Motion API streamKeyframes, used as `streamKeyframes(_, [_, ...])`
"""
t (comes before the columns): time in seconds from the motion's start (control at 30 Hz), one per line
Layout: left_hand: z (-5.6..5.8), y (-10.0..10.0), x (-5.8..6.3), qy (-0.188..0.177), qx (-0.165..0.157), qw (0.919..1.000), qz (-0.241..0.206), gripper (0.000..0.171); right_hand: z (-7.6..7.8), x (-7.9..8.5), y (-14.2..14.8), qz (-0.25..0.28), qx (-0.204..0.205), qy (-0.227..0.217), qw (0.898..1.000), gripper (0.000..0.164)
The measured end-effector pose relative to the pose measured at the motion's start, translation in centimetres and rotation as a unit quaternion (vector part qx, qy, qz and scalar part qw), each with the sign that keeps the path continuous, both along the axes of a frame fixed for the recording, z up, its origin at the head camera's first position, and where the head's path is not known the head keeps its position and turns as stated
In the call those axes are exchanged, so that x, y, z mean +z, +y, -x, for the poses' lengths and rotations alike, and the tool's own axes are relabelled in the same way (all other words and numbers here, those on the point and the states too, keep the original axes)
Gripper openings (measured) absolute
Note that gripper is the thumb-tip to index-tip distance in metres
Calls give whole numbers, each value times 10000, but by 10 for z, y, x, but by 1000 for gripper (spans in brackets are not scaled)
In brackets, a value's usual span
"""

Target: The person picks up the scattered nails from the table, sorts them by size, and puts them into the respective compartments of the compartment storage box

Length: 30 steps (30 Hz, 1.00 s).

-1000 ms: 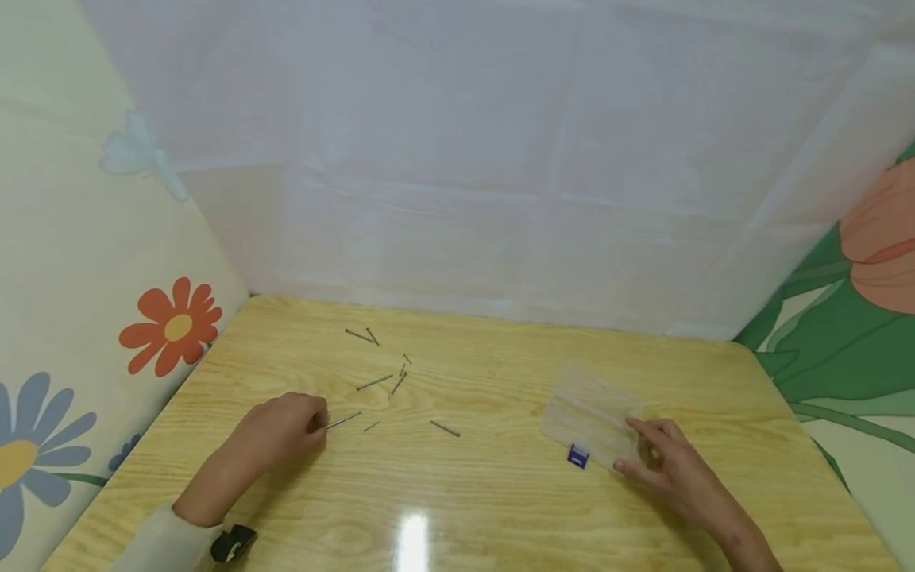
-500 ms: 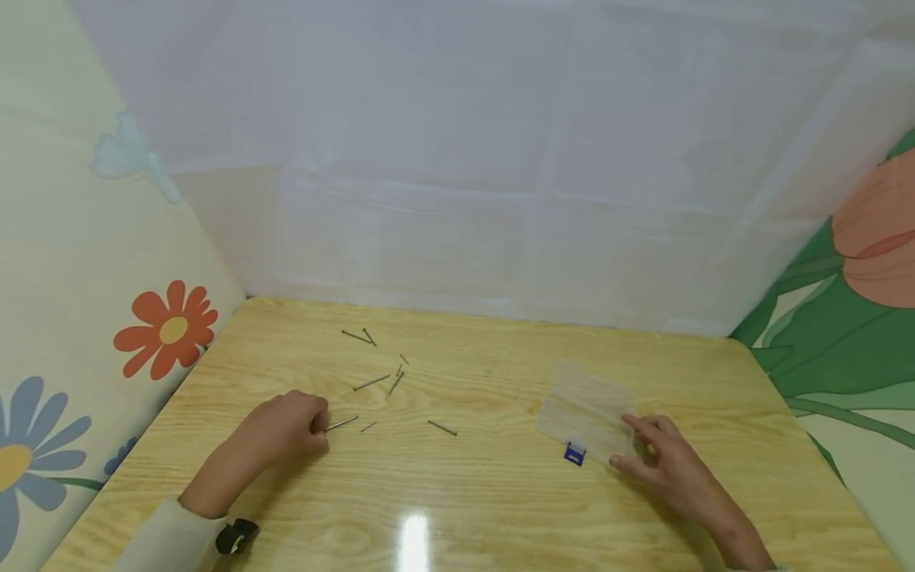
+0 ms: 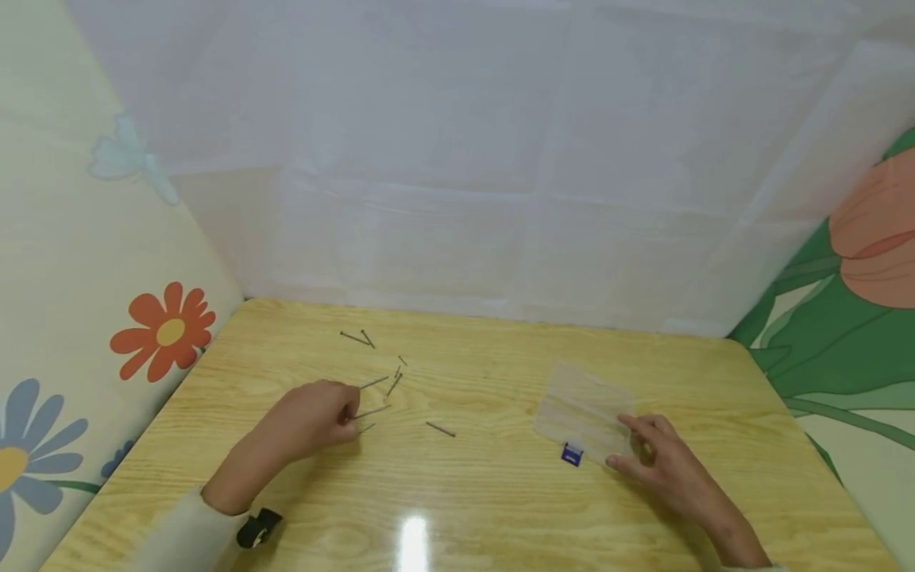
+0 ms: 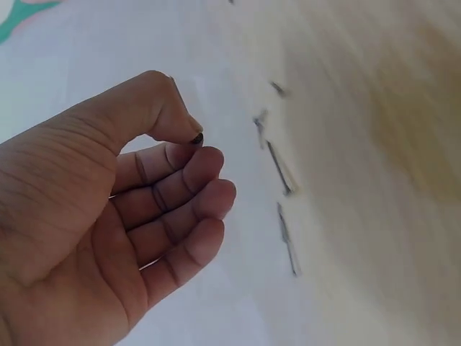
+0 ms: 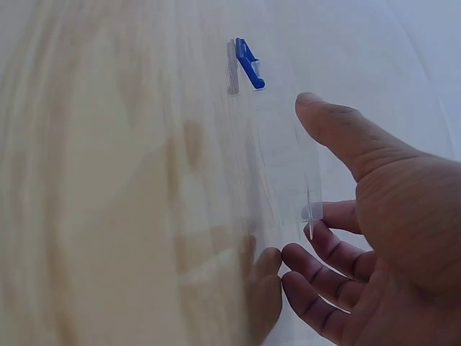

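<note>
In the head view my left hand is over the table's left half. Its thumb and index finger pinch a nail that points right, and in the left wrist view the dark head of this nail shows at the fingertips. A thin short nail lies beside those fingers, and a longer nail is just behind. At the right lies a clear plastic box with a blue latch. My right hand holds the box at its right side, thumb near the front corner and index finger farther back.
Several more nails lie loose on the wooden table: two long nails at the back, a small cluster and one nail towards the middle. A white sheet hangs behind the table, with flowered cloth at the sides.
My left hand has moved right and slightly back with the pinched nail, now partly covering the nails beside it. My right hand and the box hold their place.
</note>
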<state>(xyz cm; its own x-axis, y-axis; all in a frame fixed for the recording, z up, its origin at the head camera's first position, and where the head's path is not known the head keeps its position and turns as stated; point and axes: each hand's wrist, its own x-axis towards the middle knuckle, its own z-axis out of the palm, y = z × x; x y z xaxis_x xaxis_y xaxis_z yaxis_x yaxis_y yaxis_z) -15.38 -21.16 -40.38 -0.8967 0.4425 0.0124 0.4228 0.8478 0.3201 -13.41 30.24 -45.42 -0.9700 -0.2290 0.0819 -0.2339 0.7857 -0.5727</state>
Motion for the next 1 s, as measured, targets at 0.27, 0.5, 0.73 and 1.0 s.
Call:
streamKeyframes(0.27, [11, 40, 4, 354, -711, 9967, -171, 21, -1, -1, 0, 76, -30, -3, 10000, 69])
streamKeyframes(0.5, [25, 77, 5, 468, -1227, 9912, -186, 22, 0, -1, 0, 47, -47, -29, 10000, 69])
streamKeyframes(0.73, [39, 114, -2, 534, -1646, 9849, -50, 20, 2, -1, -1, 92, 17, 46, 9999, 68])
streamKeyframes(1.0, [48, 155, -3, 726, -2008, 9768, 152, 22, 3, -1, 0, 4, -4, -80, 10000, 69])
